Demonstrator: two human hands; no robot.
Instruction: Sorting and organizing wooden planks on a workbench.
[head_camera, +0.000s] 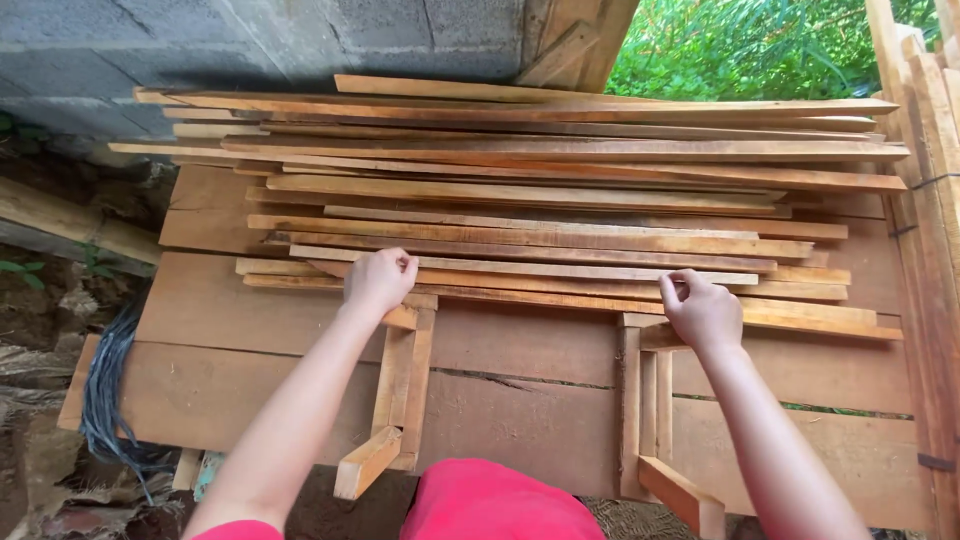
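A: Figure, head view. Which things are the 2 hands gripping?

B: The left hand (378, 282), at centre left of the frame, is curling shut over the near end of a thin wooden slat (520, 268). The right hand (700, 310), at centre right, is closing thumb and fingers in a pinch on the near edge of the same low layer of slats. Whether both are gripping 1 slat or 2 neighbouring ones is hard to tell.

A: Where is the slat lying?

B: It is lying at the front bottom of the slat stack (540, 170), which is running across the upper half of the frame on a plank table (250, 340).

A: How is this grip best handled?

B: Judging from the frame, both hands should be drawing evenly and level, so that the slats resting above are not sliding off. The 2 small wooden frames (400, 390) (645, 400), lying below the hands, are worth keeping clear of.

A: What is hidden or cut off?

B: The fingertips are tucking under or behind the wood, so the exact contact is not showing. The stack's right ends are crowding against upright boards (925, 150) at the right edge. The table's near edge is being covered by red clothing (500, 505) at bottom centre. A block wall (250, 40) is filling the upper left; greenery (740, 45) is showing at upper right.
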